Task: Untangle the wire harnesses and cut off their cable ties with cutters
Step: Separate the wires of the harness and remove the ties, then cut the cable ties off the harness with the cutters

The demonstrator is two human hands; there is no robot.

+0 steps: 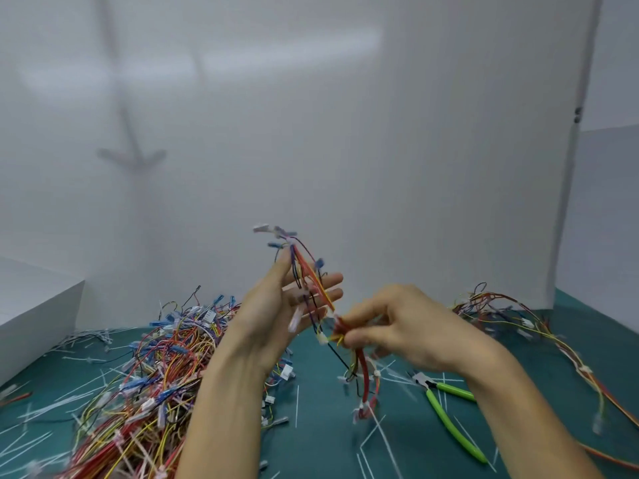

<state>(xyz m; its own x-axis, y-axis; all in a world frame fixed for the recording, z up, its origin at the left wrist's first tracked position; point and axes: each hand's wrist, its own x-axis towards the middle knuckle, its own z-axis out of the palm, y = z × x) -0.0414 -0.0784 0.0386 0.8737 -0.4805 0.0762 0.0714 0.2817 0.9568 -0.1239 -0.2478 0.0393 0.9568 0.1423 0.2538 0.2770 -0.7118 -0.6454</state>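
- While both hands are up over the green surface (pixel 318 444), they share one wire bundle (pixel 311 281) in the middle of the head view.
- The left hand (pixel 276 312) has its fingers out straight and its thumb pointing up. The bundle lies across the fingers and runs up past the thumb.
- The top of the bundle sticks up above the left hand, with small blue and white ends on it. It looks blurry.
- The right hand (pixel 408 326) has its fingers curled. They pinch the lower part of the same bundle, just beside the left hand's fingertips.
- Red, yellow and black wires hang down from the right hand to the surface.
- The cutters (pixel 449 420) have bright green handles. They lie flat on the surface under the right wrist, and no hand touches them.
- A big pile of wires (pixel 155 375) lies on the left, partly behind the left arm.
- More wires (pixel 518 316) lie on the right, behind the right hand.
- Thin white cut ties (pixel 377 433) are scattered all over the surface.
- A white box (pixel 34 305) sits at the far left.
- A white wall (pixel 345 133) stands behind everything.
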